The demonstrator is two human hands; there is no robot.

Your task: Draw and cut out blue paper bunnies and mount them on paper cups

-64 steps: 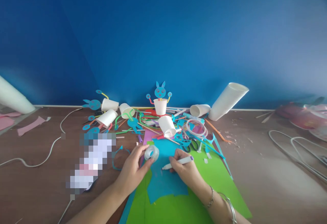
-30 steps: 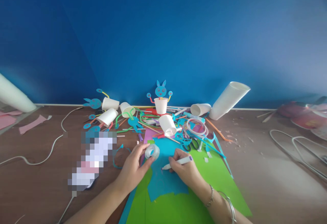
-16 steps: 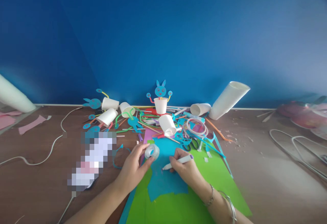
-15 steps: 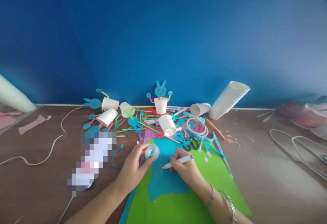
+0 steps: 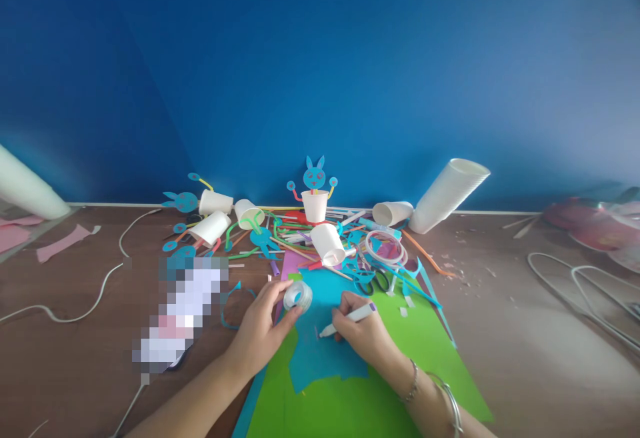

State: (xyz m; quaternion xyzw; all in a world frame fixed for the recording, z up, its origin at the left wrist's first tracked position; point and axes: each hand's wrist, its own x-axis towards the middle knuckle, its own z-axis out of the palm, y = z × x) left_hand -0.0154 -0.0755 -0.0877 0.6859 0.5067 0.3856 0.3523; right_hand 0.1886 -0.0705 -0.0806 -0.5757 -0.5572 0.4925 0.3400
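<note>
1. Left hand (image 5: pixel 260 331) has its fingers closed around a tape roll (image 5: pixel 298 296), pressing it onto the blue sheet (image 5: pixel 320 351) near the sheet's 11 o'clock corner.
2. Right hand (image 5: pixel 365 335) pinches a marker (image 5: pixel 347 319); the purple-capped end points to 2 o'clock and the tip touches the blue sheet just at 4 o'clock of the roll.
3. The blue sheet lies on a green sheet (image 5: pixel 425 358), which lies on the counter (image 5: pixel 525 358). Its near edge is cut ragged.
4. Progress, judging by the layout: the marker works close beside the roll, so a line around it looks to be in hand. No finished outline shows on the sheet; any mark is too faint to tell. Cutting is not yet begun here; the scissors (image 5: pixel 374 283) lie idle at 12 o'clock of the right hand.
5. Done pieces: a bunny cup (image 5: pixel 315 206) stands upright at 12 o'clock by the wall. More cups with blue cut-outs lie tipped at 11 o'clock.
6. A cup stack (image 5: pixel 447 196) leans at 1 o'clock. Straws and scraps litter the space between.
7. A cable (image 5: pixel 95 298) trails at 9 o'clock.
</note>
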